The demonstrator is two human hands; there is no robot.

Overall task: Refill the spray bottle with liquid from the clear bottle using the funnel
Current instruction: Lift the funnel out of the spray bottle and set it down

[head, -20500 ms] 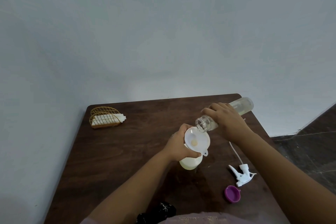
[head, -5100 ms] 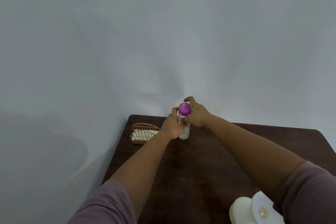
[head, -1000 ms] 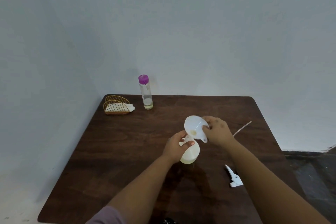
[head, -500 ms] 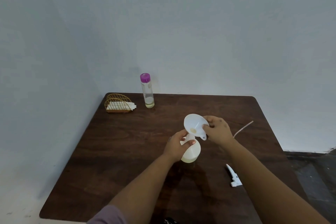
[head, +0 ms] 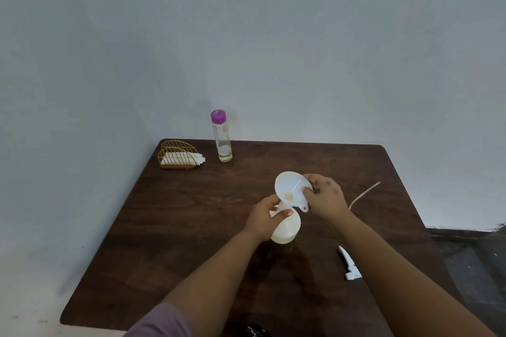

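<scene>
Head view: at centre frame, the right hand (head: 325, 198) pinches the tilted funnel (head: 292, 190) by its rim, while the left hand (head: 265, 217) grips the spray bottle (head: 287, 227) neck. Clear bottle (head: 221, 136) stands capped at upper centre beside a wire holder (head: 179, 155); the sprayer head (head: 349, 264) lies lower right on the table (head: 178, 221).

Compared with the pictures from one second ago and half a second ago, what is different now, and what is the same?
The right hand has tilted the funnel further and drawn it up, its spout near the spray bottle mouth. The left hand still grips the bottle's neck. The capped clear bottle, trigger head and tube stayed put.
</scene>
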